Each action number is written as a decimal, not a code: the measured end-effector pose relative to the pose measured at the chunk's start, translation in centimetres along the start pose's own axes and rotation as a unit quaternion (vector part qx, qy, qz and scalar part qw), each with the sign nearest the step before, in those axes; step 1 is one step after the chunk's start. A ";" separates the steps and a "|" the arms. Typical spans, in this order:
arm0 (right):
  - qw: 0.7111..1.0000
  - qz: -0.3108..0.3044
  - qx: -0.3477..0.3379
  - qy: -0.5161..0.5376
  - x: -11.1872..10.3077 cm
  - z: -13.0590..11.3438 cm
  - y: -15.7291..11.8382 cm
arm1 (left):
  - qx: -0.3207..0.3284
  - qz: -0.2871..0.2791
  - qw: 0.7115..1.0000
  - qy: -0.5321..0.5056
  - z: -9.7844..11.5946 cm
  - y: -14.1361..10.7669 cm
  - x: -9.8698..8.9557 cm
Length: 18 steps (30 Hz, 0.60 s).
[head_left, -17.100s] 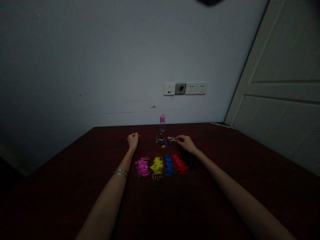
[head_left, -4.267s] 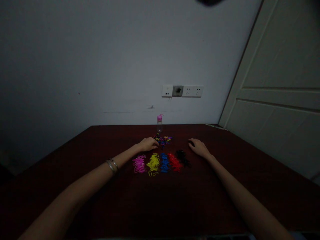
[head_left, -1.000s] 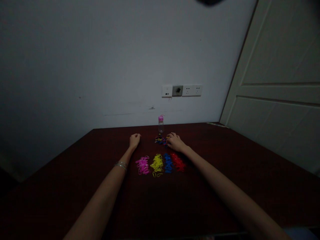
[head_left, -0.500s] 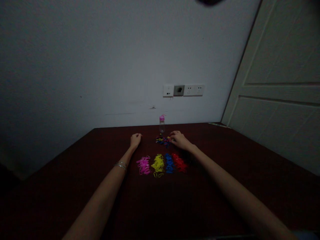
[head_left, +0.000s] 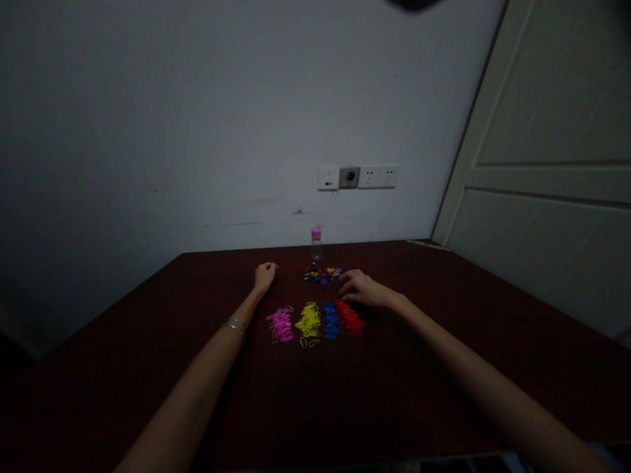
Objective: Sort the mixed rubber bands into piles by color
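The right hand [head_left: 362, 289] is loosely bent, any grip untellable, beside mixed rubber bands [head_left: 323, 277] left unsorted; pink bands [head_left: 281, 324], yellow bands [head_left: 309, 320], blue bands [head_left: 330, 320] and red bands [head_left: 350, 318] are grouped; the left hand [head_left: 265, 276] is curled, nothing visibly held.

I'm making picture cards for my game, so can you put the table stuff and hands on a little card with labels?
left hand: curled, beside the mixed pile; grip unclear
right hand: by the mixed pile's right edge; grip unclear
mixed pile: many-coloured bands, before the bottle
sorted bands, left to right: pink bands, yellow bands, blue bands, red bands
bottle: clear, pink top, upright
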State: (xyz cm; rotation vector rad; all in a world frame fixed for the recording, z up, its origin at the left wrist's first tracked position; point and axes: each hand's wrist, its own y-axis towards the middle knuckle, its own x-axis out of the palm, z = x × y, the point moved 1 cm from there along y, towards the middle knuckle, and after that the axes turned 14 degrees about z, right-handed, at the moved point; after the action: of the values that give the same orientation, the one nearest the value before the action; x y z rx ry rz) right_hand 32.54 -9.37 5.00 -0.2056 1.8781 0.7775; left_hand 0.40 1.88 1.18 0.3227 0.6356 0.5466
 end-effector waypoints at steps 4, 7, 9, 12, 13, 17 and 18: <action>0.999 0.031 0.004 0.014 0.0 1.3 -0.2 | 0.007 0.001 1.000 -0.005 -0.1 0.1 0.0; 0.998 0.063 0.027 0.015 0.1 3.3 -0.4 | 0.003 0.002 1.000 -0.009 -0.1 0.0 0.0; 0.995 0.077 0.065 -0.002 0.4 5.1 -1.0 | -0.001 0.002 1.000 -0.011 0.0 0.0 0.0; 0.984 0.095 0.143 -0.055 1.2 7.8 -2.3 | -0.003 0.001 1.000 -0.007 0.0 0.0 0.1; 0.979 0.098 0.166 -0.073 1.4 8.5 -2.8 | -0.003 -0.001 1.000 -0.002 0.0 0.0 0.1; 0.965 0.091 0.215 -0.117 2.0 10.0 -4.1 | 0.013 -0.013 0.999 0.026 -0.2 0.2 0.4; 0.965 0.088 0.215 -0.121 2.1 10.0 -4.3 | 0.015 -0.015 0.999 0.033 -0.3 0.3 0.5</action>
State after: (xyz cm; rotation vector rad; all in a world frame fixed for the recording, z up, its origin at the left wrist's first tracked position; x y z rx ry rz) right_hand 41.26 -6.27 -1.06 0.3211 1.7949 0.4673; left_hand 0.45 2.39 0.88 0.3238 0.7122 0.5206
